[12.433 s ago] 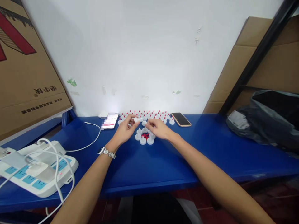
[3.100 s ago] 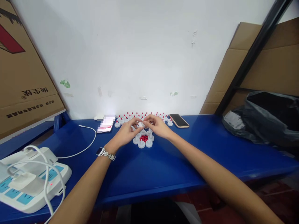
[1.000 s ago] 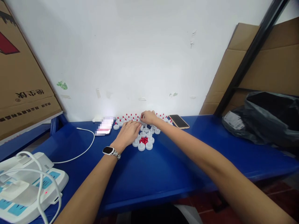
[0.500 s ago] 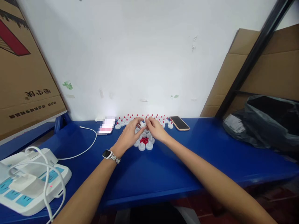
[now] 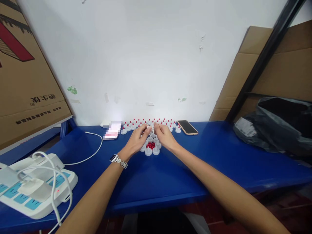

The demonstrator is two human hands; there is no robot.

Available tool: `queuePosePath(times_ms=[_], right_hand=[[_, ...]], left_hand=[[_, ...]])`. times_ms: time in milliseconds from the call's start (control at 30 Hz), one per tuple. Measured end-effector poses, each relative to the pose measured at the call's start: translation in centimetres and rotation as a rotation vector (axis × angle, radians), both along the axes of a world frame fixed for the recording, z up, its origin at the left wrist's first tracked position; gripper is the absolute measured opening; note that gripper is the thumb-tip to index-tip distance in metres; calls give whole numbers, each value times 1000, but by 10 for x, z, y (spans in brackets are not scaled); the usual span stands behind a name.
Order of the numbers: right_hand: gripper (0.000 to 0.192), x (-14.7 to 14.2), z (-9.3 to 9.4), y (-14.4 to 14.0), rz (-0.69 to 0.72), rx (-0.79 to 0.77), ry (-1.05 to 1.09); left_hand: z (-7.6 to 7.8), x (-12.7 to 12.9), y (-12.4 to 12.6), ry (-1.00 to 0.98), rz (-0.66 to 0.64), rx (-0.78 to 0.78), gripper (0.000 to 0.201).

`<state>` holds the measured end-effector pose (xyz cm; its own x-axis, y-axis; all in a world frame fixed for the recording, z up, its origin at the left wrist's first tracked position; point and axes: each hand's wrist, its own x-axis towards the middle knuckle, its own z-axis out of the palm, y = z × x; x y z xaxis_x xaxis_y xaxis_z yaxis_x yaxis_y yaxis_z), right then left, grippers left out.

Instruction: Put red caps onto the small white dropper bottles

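Both hands [image 5: 152,138] lowered, fingertips meeting over white caps [image 5: 152,150]

Left hand [image 5: 137,140] and right hand [image 5: 164,136] meet, fingertips pinched together.

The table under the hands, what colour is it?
The table is bright blue, clearest in the head view.

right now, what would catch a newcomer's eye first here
The two hands, left hand and right hand, meet over a small cluster of white caps around red bits mid-table. Behind them, rows of red-tipped white caps line the wall, between two phones. A white power strip sits on the blue table, near left.
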<state>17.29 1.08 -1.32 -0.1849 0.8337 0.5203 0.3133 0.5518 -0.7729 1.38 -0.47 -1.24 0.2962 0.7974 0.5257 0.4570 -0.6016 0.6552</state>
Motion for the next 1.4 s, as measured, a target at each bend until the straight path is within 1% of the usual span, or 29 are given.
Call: queuePosePath(times_ms=[67,233,333,400,433,500,567,600,633,767,800,867,933,1033,1133,1200,1233,1300,1333,1400], right_hand=[[49,1,1,-2,8,13,1],[50,0,2,-5,28,26,6],[51,-3,2,-5,35,11,16],[51,-3,2,-1,34,-29,33],[52,-1,2,2,35,-54,47],[52,5,3,8,19,-94,88],[51,14,4,12,-28,-97,101],[50,17,4,12,-49,-87,70],[49,20,4,10,-53,-71,-1],[37,21,2,-2,17,58,-443],[34,21,2,-5,26,87,-519],[26,21,3,-7,28,104,-582],[23,22,4,-6,27,76,-526],[24,23,4,1,43,19,-288],[27,18,3,11,147,-29,-81],[28,13,4,18,228,-59,-3],[27,11,5,23,244,-67,26],[25,9,10,36,197,-55,33],[22,9,13,44,137,-33,5],[14,7,17,61,-10,19,-110]], left_hand=[[1,0,1,-45,-17,-28,40],[2,1,4,-159,-92,-134,46],[3,1,4,-168,-101,-156,47],[6,-2,4,-105,-77,-102,47],[7,-5,3,-62,-42,-49,45],[11,-15,3,6,67,78,39],[14,-26,3,-21,158,157,30],[15,-31,3,-18,180,160,31],[15,-35,4,6,168,146,31],[7,-39,10,79,70,89,31],[5,-38,11,90,58,74,33],[2,-36,12,112,46,45,35],[0,-34,11,130,43,26,35],[0,-30,9,144,37,17,35],[-1,-25,7,156,28,15,34],[-2,-23,8,150,42,13,37],[-3,-23,8,142,59,13,40],[-4,-25,11,126,107,18,47],[-5,-27,12,131,134,24,49],[-6,-32,15,182,194,45,42]])
